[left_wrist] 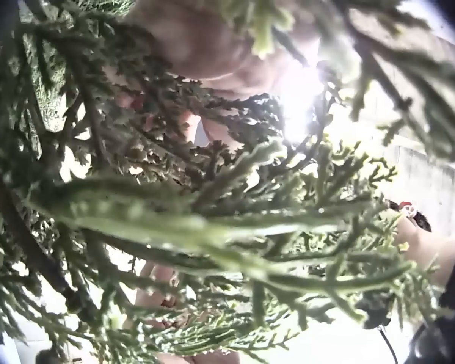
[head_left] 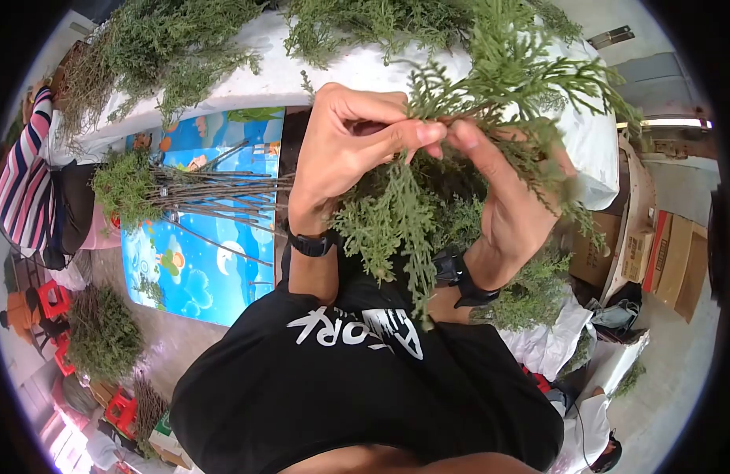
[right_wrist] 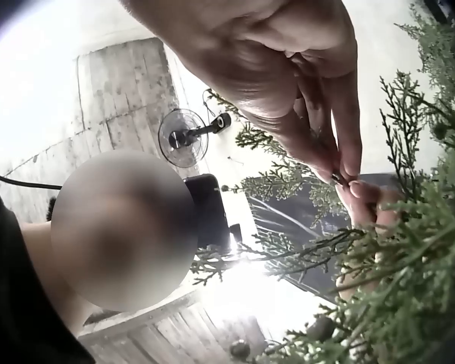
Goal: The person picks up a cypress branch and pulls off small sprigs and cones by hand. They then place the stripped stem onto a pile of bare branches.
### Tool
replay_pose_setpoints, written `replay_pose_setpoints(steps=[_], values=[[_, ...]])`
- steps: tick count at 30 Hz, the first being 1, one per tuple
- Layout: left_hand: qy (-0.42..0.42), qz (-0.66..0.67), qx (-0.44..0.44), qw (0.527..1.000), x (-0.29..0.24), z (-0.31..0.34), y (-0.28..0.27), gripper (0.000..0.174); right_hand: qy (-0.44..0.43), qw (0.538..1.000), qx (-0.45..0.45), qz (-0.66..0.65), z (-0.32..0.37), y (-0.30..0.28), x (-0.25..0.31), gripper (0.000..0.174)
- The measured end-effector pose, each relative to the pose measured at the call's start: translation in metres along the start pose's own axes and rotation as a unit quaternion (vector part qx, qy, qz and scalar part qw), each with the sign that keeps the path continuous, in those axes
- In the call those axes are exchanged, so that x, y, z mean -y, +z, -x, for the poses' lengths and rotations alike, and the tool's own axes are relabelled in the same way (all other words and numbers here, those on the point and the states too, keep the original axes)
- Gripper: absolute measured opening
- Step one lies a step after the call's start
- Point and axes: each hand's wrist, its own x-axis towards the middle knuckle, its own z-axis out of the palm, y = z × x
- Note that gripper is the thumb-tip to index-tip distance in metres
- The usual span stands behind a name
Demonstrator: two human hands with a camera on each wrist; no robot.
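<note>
In the head view both hands are raised in front of the chest, thumb tips almost meeting. My left hand point(head_left: 329, 154) pinches green cypress-like sprigs between thumb and forefinger, and a flat leafy sprig point(head_left: 404, 217) hangs below them. My right hand point(head_left: 511, 213) pinches the stem end of a leafy branch point(head_left: 515, 75) that fans out above and to the right. Foliage covers part of the right fingers there. From the right wrist, the right thumb and fingers show closed on a thin dark stem point(right_wrist: 338, 178). Leaves point(left_wrist: 212, 227) largely block the left wrist view.
A white-covered table point(head_left: 278, 75) bears heaped greenery point(head_left: 175, 47). Left of the body, a bundle of bare-stemmed branches point(head_left: 223, 193) lies on a blue cartoon-printed tabletop point(head_left: 199, 276). Cardboard boxes point(head_left: 673, 265) stand at right; red stools point(head_left: 120, 411) and another person in stripes point(head_left: 25, 174) are at left.
</note>
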Motion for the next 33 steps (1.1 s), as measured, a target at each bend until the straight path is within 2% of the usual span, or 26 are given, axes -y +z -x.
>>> replay_pose_setpoints(steps=[2,4,6,7,8,9,10,12,14,15,18,19,20,22,23,25,26,27,28,29,30,31,32,33], values=[[0.018,0.042,0.003,0.999,0.004,0.000,-0.001,0.017,0.016,1.000,0.003,-0.025,-0.001,0.002,0.002,0.024],[0.034,0.088,-0.015,0.995,0.014,0.001,0.002,0.016,0.032,0.999,0.012,0.018,0.000,-0.001,0.009,0.024],[0.022,0.077,-0.019,0.997,0.010,0.001,0.002,0.016,0.027,0.999,0.009,0.028,0.001,0.001,0.009,0.024],[0.020,0.066,-0.019,0.997,0.010,0.000,0.000,0.016,0.002,0.998,0.018,-0.052,0.000,0.001,0.003,0.023],[0.017,0.054,-0.019,0.998,0.012,-0.001,-0.001,0.016,-0.009,0.998,0.023,-0.049,-0.001,0.001,0.002,0.023],[0.056,0.065,-0.009,0.996,0.017,-0.002,-0.001,0.018,-0.020,0.998,0.027,-0.047,-0.001,0.001,0.002,0.023],[0.035,0.055,-0.012,0.998,0.015,-0.003,0.000,0.018,-0.030,0.998,0.030,-0.043,-0.002,0.001,0.002,0.023],[-0.009,0.034,-0.020,0.999,0.008,-0.001,0.001,0.019,0.002,0.999,0.027,-0.024,-0.003,-0.002,-0.001,0.021],[0.023,0.073,-0.013,0.997,0.011,0.000,0.001,0.019,0.035,0.999,0.017,-0.006,-0.006,-0.004,-0.006,0.021],[0.023,0.073,-0.022,0.997,0.011,0.000,0.001,0.019,0.074,0.995,-0.004,-0.072,-0.004,0.000,-0.005,0.024],[0.048,0.074,-0.047,0.995,0.004,0.001,0.005,0.020,0.050,0.977,0.013,-0.206,-0.005,0.001,0.002,0.033],[0.070,0.078,-0.065,0.992,0.003,0.001,0.009,0.020,0.047,0.980,0.053,-0.188,-0.009,-0.016,-0.004,0.042],[0.093,0.082,-0.084,0.989,0.000,0.003,0.010,0.020,0.001,0.985,0.066,-0.159,-0.012,-0.027,-0.006,0.038],[0.076,0.055,-0.090,0.992,-0.007,0.004,0.005,0.021,0.045,0.998,0.032,-0.003,-0.021,-0.061,-0.012,0.036],[0.068,0.063,-0.097,0.991,-0.008,0.003,0.003,0.021,0.085,0.991,0.086,0.064,-0.027,-0.077,-0.017,0.036],[0.076,0.035,-0.090,0.992,-0.011,0.002,-0.001,0.016,0.166,0.947,0.189,0.200,-0.038,-0.107,-0.036,0.038],[0.075,-0.032,-0.117,0.990,-0.016,0.002,-0.001,0.015,0.253,0.911,0.268,0.184,-0.043,-0.116,-0.061,0.044],[0.066,-0.100,-0.133,0.984,-0.024,0.003,-0.001,0.015,0.263,0.885,0.353,0.153,-0.043,-0.120,-0.097,0.048],[0.054,-0.166,-0.138,0.975,-0.027,0.007,0.002,0.014,0.245,0.826,0.456,0.222,-0.044,-0.099,-0.107,0.053],[0.075,-0.162,-0.141,0.974,-0.030,0.011,0.005,0.015,0.197,0.825,0.491,0.196,-0.033,-0.078,-0.124,0.061],[0.110,-0.158,-0.145,0.971,-0.034,0.010,0.003,0.015,0.189,0.807,0.509,0.233,-0.020,-0.051,-0.103,0.067],[0.136,-0.164,-0.169,0.962,-0.035,0.008,0.001,0.016,0.137,0.768,0.531,0.332,-0.012,-0.023,-0.108,0.071],[0.154,-0.169,-0.196,0.954,-0.037,0.010,-0.003,0.018,0.092,0.714,0.550,0.424,0.005,0.006,-0.125,0.077],[0.167,-0.117,-0.155,0.967,-0.036,0.011,-0.018,0.020,0.053,0.648,0.566,0.507,0.032,0.036,-0.158,0.083]])
